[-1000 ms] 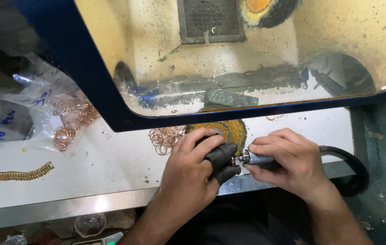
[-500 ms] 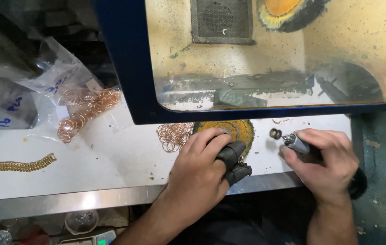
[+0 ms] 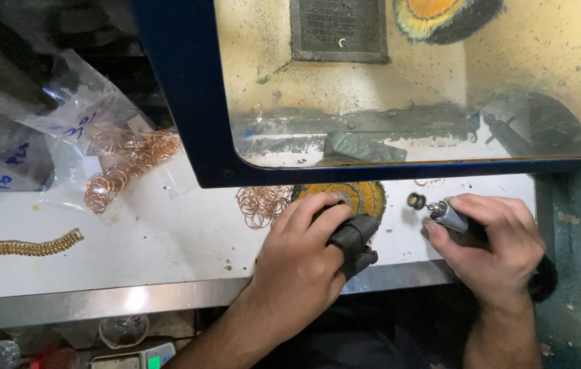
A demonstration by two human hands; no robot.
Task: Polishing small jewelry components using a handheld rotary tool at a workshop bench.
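I see a gold chain (image 3: pixel 20 246) at the bench's (image 3: pixel 167 232) left edge and copper rings (image 3: pixel 263 203) mid-bench, apparently unworked. My left hand (image 3: pixel 304 263), black-taped fingers (image 3: pixel 355 242) clenched, may pinch a piece; I cannot tell. My right hand (image 3: pixel 495 242) grasps the rotary tool (image 3: pixel 444 214), lifted clear, so polishing looks paused.

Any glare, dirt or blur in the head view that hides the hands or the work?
Head view: both hands, left and right, are sharp and evenly lit; glare streaks the metal bench edge; the dust-spattered shield dims what lies behind it.
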